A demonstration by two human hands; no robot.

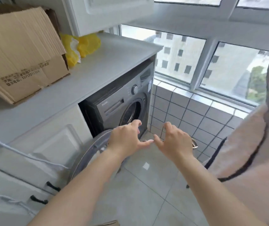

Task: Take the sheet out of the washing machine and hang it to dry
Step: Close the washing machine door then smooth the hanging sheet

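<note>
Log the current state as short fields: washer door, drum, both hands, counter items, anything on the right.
washer door: swung open
drum: opening visible, contents cannot be told
left hand: held out, empty, fingers loosely curled
right hand: held out, empty, fingers loosely curled
counter: cardboard box, yellow bag
right edge: beige fabric, hanging, blurred

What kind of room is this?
Probably a laundry balcony high up in a flat: a washing machine sits under a counter, beside big windows facing another building.
</note>
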